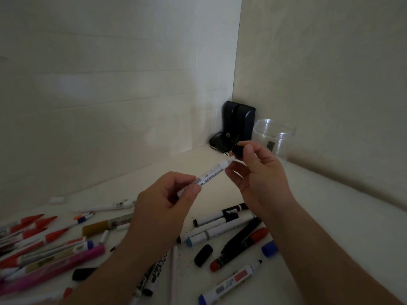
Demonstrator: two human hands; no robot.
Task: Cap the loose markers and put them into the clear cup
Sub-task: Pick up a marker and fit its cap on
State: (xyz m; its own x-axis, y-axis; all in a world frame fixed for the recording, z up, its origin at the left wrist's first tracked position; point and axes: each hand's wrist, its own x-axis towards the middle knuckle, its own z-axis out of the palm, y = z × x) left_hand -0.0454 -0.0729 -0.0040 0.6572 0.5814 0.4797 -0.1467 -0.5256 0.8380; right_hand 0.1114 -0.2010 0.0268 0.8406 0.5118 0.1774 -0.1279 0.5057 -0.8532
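My left hand [167,201] grips the lower end of a white whiteboard marker [211,171], which points up and to the right. My right hand [255,172] pinches a small black cap [237,150] just beyond the marker's tip; whether cap and tip touch I cannot tell. The clear cup [274,137] stands upright at the back right, beside the wall, behind my right hand. Several loose markers [222,225] and pens lie on the white table below my hands. A loose black cap [203,255] and a blue cap [269,248] lie among them.
A black device on a stand [239,124] sits in the corner, left of the cup. Red-capped pens and a pink marker [55,267] crowd the left side. Walls close the table at the back and on the right. A small white piece [57,199] lies far left.
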